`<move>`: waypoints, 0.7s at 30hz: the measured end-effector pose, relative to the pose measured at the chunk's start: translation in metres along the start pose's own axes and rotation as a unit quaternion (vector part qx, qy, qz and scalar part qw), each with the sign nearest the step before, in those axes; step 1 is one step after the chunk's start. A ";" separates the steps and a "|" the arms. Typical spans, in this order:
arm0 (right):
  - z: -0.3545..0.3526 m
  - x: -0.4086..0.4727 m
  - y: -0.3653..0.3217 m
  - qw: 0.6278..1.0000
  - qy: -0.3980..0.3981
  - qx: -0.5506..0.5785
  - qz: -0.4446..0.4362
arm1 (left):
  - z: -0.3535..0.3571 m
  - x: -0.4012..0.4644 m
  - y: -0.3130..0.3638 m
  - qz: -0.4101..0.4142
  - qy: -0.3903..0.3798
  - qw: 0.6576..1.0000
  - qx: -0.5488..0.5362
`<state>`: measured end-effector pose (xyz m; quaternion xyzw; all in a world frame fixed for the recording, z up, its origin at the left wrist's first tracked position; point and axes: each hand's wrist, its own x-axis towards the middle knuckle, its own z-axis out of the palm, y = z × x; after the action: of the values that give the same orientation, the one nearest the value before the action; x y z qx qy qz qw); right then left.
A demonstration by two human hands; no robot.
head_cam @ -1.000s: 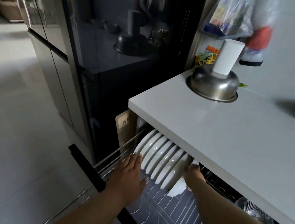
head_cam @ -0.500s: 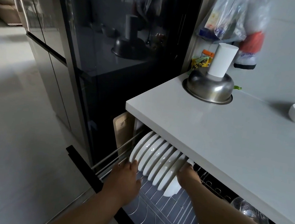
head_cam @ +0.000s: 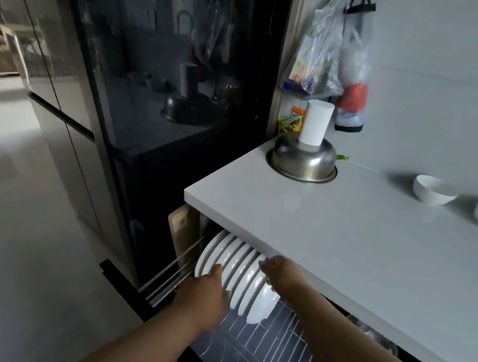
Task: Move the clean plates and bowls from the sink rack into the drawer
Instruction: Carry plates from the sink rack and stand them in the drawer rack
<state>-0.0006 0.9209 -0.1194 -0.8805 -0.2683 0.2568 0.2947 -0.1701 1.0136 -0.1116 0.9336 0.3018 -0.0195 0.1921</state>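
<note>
Down in the pulled-out drawer with its grey wire rack [head_cam: 268, 354], a row of white round ceramic plates [head_cam: 233, 272] stands on edge, faces lined up along an axis that runs from the far left under the counter toward the near right. Both hands work at that row. The left hand [head_cam: 207, 294] lies against the left, far end, fingers spread over the rims and not visibly closed on any 1 plate. The right hand [head_cam: 280, 275] is at the near, right end, fingers curled on the last plate just under the white stone countertop [head_cam: 344, 237]; it seems to pinch that rim, though the grip itself is partly hidden. So the hands stand apart, bracketing the row.

On the countertop, well off to the right, sit 2 small white bowls [head_cam: 434, 192], beyond an upturned stainless-steel mixing bowl [head_cam: 302, 161] with a white cylinder [head_cam: 315, 125] on it. These bowls lie nearer the right arm, so that hand probably reaches them more easily once the plates are settled.
</note>
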 end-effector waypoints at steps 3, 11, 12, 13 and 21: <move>-0.031 -0.030 -0.012 0.997 0.054 0.058 -0.015 | -0.021 -0.012 0.025 0.003 0.012 1.000 -0.005; -0.115 -0.127 0.001 0.970 0.167 0.179 -0.008 | -0.056 -0.052 0.115 0.051 0.010 0.997 -0.052; -0.124 -0.138 0.007 0.965 0.180 0.193 -0.001 | -0.059 -0.057 0.127 0.063 0.010 0.996 -0.057; -0.133 -0.149 0.013 0.959 0.194 0.207 0.004 | -0.061 -0.062 0.140 0.076 0.011 0.995 -0.059; -0.193 -0.225 0.065 0.920 0.283 0.272 0.021 | -0.065 -0.100 0.240 0.190 0.004 0.980 -0.062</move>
<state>-0.0250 0.6627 0.0383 -0.8080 -0.0749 0.0665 0.5806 -0.1194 0.8035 0.0471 0.9602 0.1206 0.0394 0.2490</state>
